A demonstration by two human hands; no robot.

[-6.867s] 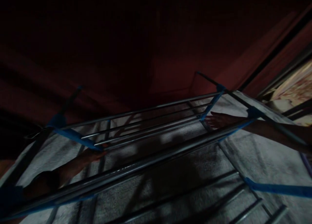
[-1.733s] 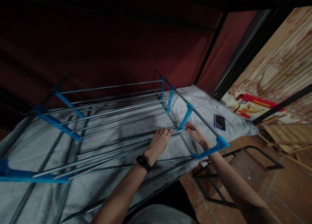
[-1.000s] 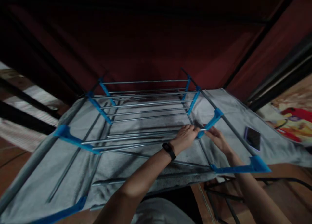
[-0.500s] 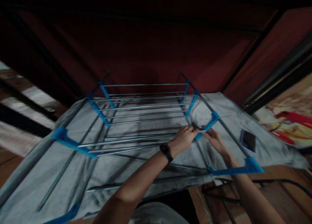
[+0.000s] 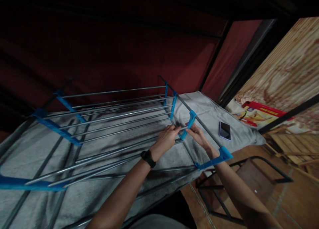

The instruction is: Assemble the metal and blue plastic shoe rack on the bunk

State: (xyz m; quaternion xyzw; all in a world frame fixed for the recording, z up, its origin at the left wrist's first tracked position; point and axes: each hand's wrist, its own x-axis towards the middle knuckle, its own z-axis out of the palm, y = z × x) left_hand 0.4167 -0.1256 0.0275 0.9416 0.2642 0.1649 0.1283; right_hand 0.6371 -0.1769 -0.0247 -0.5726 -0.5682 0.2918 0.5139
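Observation:
A partly assembled rack of grey metal tubes and blue plastic brackets lies across the cloth. My left hand [image 5: 165, 139], with a dark band on its wrist, is closed around the end of a thin metal rod [image 5: 184, 127]. That end meets a blue bracket [image 5: 191, 118] on the right side tube [image 5: 208, 131]. My right hand [image 5: 198, 136] is closed on the same bracket from its outer side, fingertips partly hidden behind it. My right forearm passes behind the nearest blue bracket [image 5: 211, 163]. Several rods run left toward another blue bracket [image 5: 15, 182].
Grey cloth [image 5: 206, 112] covers the surface under the rack. A phone [image 5: 224, 131] lies to the right. Beyond it is a red and yellow box [image 5: 264, 113]. A dark-framed chair [image 5: 254, 179] stands on the floor at right, and a dark red panel [image 5: 139, 56] rises behind.
My view has turned to the right, so the rack appears shifted left and more of the box and chair shows. Both hands stay at the same bracket and rod end.

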